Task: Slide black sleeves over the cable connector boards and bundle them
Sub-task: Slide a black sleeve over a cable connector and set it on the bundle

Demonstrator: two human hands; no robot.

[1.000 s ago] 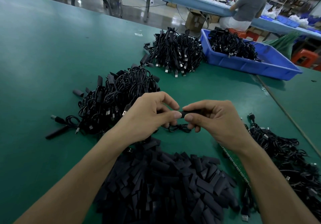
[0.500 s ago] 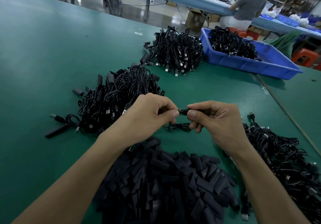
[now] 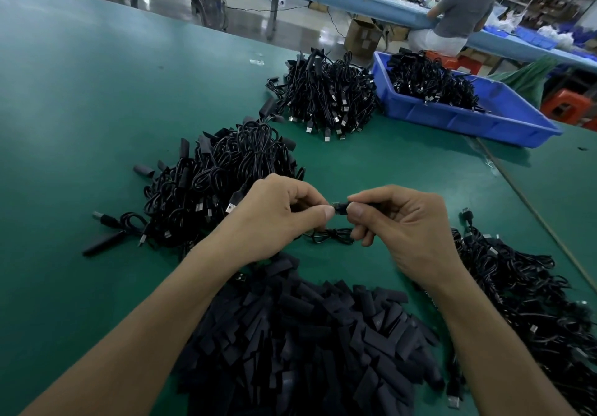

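Black sleeve (image 3: 371,204): held level above the middle of the tabletop (image 3: 97,108), mostly hidden inside the right fingers.
Connector board (image 3: 339,208): a short dark end shows between the two thumbs. How much of it is covered is too small to tell.
Cable (image 3: 332,236): loops down slack beneath both hands, just above the tabletop.
Step in hand: likely feeding the board into the sleeve's mouth.
Doing it well: keep the board and sleeve in one straight line. Pinch close to the joint so neither bends. Push evenly rather than twisting, and let the cable hang free so it does not drag the board askew.
Left hand (image 3: 284,218): fingers curled, with thumb and forefinger pinched together at the board's end. The rest of its grip is hidden.
Right hand (image 3: 400,221): thumb and forefinger clamped on the sleeve, the other fingers curled below.
Hands together: thumb tips nearly touching, with only the board's end between them.
Loose sleeves (image 3: 307,344): heaped at the near edge.
Waiting cables (image 3: 533,302): tangled toward the right edge.
Sleeved bundle (image 3: 219,176): piled just beyond the left hand.
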